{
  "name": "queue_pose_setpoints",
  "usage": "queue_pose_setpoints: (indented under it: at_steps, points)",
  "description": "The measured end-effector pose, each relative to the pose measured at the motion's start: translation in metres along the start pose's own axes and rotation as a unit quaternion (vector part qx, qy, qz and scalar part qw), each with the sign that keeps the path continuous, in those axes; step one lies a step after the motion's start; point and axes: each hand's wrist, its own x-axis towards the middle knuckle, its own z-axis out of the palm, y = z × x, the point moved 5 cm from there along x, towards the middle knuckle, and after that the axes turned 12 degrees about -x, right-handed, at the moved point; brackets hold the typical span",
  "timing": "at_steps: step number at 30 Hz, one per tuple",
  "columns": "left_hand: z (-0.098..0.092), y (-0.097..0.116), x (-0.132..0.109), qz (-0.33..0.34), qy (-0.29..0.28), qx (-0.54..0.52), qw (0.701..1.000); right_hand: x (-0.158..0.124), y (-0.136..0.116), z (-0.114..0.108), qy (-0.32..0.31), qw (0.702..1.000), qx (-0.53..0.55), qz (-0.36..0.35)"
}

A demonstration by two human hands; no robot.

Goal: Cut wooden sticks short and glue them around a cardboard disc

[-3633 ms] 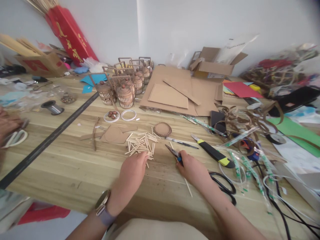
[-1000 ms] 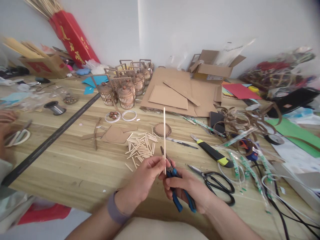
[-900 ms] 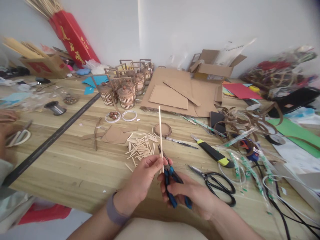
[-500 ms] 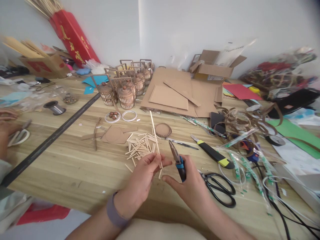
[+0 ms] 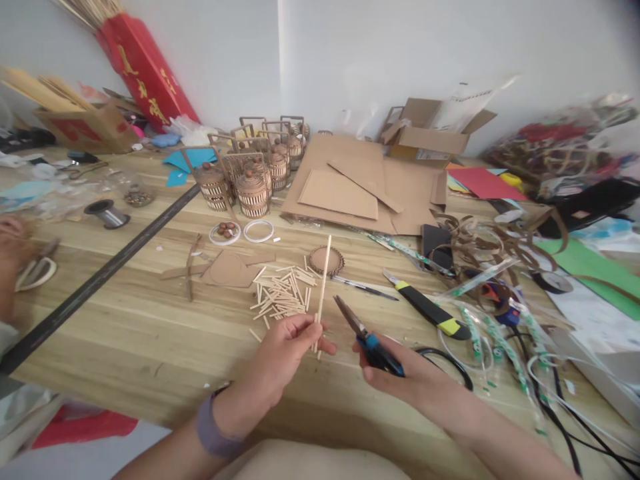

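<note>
Across the wooden table (image 5: 165, 333) in front of you, your right hand (image 5: 383, 357) is wrapped round the blue-handled pliers (image 5: 367, 340), their nose pointing away and inward to just right of the wooden stick (image 5: 325, 280), apart from it. Your left hand (image 5: 295, 340) pinches that stick near its lower end between thumb and fingers, so most of its length rises above your grip and a short end shows below. Just beyond your left hand lies the loose pile of cut stick pieces (image 5: 283, 293), and behind the upper stick is a round cardboard base (image 5: 327, 260) with a beaded-looking rim. Among the containers, the tall red box (image 5: 143, 73) at your far left holds a bundle of thin rods (image 5: 95, 10). The open cardboard box (image 5: 425, 140) by the wall on your right has a white plastic bag (image 5: 463, 110) in it, while the red-printed carton (image 5: 90, 130) on your left holds flat tan pieces (image 5: 40, 90). The miniature lidded baskets (image 5: 253, 193) have their contents hidden. Smaller again, a clear jar (image 5: 137, 193) holds tiny dark bits, too small to identify, and a white ring (image 5: 214, 237) encircles several brown beads (image 5: 227, 231).
</note>
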Motion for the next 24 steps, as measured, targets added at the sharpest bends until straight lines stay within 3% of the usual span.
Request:
queue_pose_setpoints:
  at_steps: [5,13,19,24]
  points:
    - [0.005,0.000,-0.001,-0.017,-0.057,0.050,0.997,-0.013,0.007,-0.005,-0.095,0.991,0.060,0.068]
    - [0.018,-0.010,-0.003,-0.043,-0.109,0.014,0.993,-0.005,-0.009,0.001,-0.126,0.987,0.084,0.059]
    - [0.021,-0.007,-0.004,-0.051,-0.124,-0.006,0.991,-0.001,-0.023,0.002,-0.147,0.987,0.060,0.006]
    - [0.021,-0.009,-0.002,-0.059,-0.135,-0.011,0.989,-0.001,-0.022,0.001,-0.145,0.987,0.061,0.024]
